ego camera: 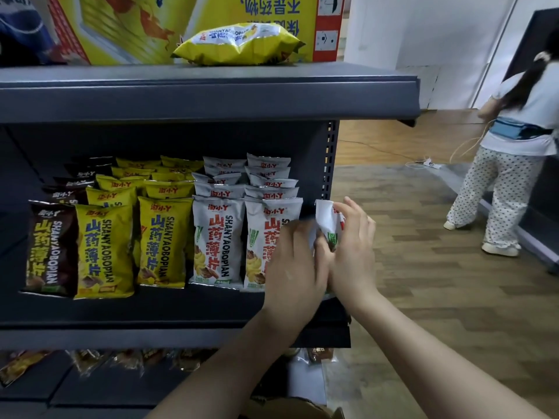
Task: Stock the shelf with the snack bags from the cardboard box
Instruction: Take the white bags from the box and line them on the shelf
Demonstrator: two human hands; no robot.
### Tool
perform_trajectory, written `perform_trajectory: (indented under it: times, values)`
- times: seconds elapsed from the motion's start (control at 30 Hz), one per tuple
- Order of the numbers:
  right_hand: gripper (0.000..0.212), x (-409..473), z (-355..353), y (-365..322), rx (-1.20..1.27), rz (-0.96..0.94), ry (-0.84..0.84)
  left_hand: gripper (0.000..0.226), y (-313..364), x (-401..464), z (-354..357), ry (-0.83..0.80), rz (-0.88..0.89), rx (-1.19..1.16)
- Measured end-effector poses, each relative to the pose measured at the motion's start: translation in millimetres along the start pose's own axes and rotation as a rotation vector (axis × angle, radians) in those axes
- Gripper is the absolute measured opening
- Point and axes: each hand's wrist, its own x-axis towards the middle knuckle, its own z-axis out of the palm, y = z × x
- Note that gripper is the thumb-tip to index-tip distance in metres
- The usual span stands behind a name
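Both hands grasp one white bag [328,220] at the right end of the shelf [181,309]: right hand [352,249] curls round it, left hand [295,261] pinches its edge, just beside the white bag rows [246,213]. Box [296,411] is below.

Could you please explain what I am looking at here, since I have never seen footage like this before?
There is no machine: a person wears a camera on the head, looking down at their own two hands. The left hand and right hand together hold a white snack bag at the right end of the middle shelf. That shelf already carries rows of brown bags, yellow bags and white bags. One yellow bag lies flat on the top shelf. Another person stands behind, to the right.
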Motion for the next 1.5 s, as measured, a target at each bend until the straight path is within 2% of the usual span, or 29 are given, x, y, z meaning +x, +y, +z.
perform_trajectory:
  times: [0.1, 0.17, 0.27, 0.37, 0.47, 0.63, 0.7, 0.8, 0.87, 1.0, 1.17, 1.2, 1.3, 1.43, 1.5]
  values:
    - [0.047, 0, -5, 0, 0.031, -0.035, 0.014, 0.049, 16, 13, 7, -0.189, -0.233, -0.139]
    - [0.046, 2, -8, 0, 0.034, -0.045, 0.005, 0.041, 21, 25, 15, -0.295, -0.384, -0.326]
    - [0.053, 3, -13, -7, 0.147, 0.01, 0.007, 0.028, 15, 43, 29, -0.368, -0.532, -0.448]
    - [0.048, -1, -19, -7, 0.272, 0.038, 0.01, 0.019, 7, 53, 32, -0.398, -0.509, -0.455]
    - [0.064, -7, -24, 3, 0.292, 0.08, 0.013, 0.022, 6, 59, 35, -0.409, -0.569, -0.44]
    - [0.084, -3, -35, 18, 0.459, 0.435, -0.074, 0.029, 5, 59, 42, -0.419, -0.663, -0.294]
    - [0.078, -2, -39, 28, 0.527, 0.534, -0.209, 0.028, 5, 58, 44, -0.381, -0.673, -0.292]
    - [0.05, -8, -39, 43, 0.613, 0.614, -0.492, 0.027, 9, 59, 46, -0.293, -0.727, -0.384]
    - [0.035, -11, -34, 52, 0.568, 0.592, -0.555, 0.026, 15, 62, 45, -0.249, -0.763, -0.441]
    - [0.017, -4, -25, 52, 0.542, 0.558, -0.453, 0.025, 19, 68, 46, -0.27, -0.725, -0.341]
    - [0.039, 24, 3, 56, 0.55, 0.602, -0.337, 0.029, 15, 62, 51, -0.333, -0.768, -0.378]
    - [0.038, 31, 9, 57, 0.575, 0.61, -0.333, 0.032, 14, 59, 52, -0.343, -0.762, -0.398]
    - [0.017, 50, 30, 58, 0.576, 0.65, -0.322, 0.035, 8, 51, 55, -0.319, -0.704, -0.399]
    - [0.034, 63, 56, 68, 0.52, 0.667, -0.286, 0.039, 1, 47, 63, -0.289, -0.665, -0.445]
    - [0.034, 66, 63, 69, 0.519, 0.676, -0.288, 0.038, -3, 49, 67, -0.293, -0.68, -0.473]
